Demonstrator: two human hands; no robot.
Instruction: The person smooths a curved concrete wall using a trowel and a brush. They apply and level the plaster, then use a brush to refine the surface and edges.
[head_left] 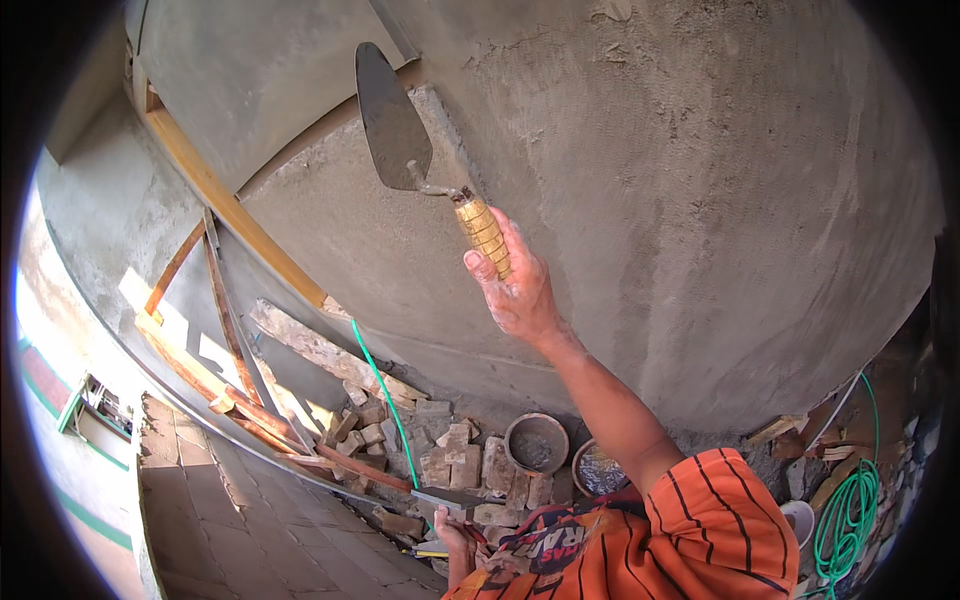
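Observation:
A pointed brick trowel (395, 125) with a yellowish, wrapped handle is gripped in my right hand (520, 290), raised in front of the wall. Its metal blade points up and to the left and overlaps the grey plastered wall (700, 220); I cannot tell whether it touches. Low down near my body, my left hand (455, 535) is closed under a thin, flat dark board (447, 497), seen nearly edge-on. Part of that hand is hidden by the board and my shirt.
Below the wall lie several broken bricks (465, 465), a bowl of grey mortar (537, 444) and a second round container (600, 468). A green hose (385, 390) runs down at left; its coil (848, 515) lies at right. Wooden planks (225, 400) lean at left.

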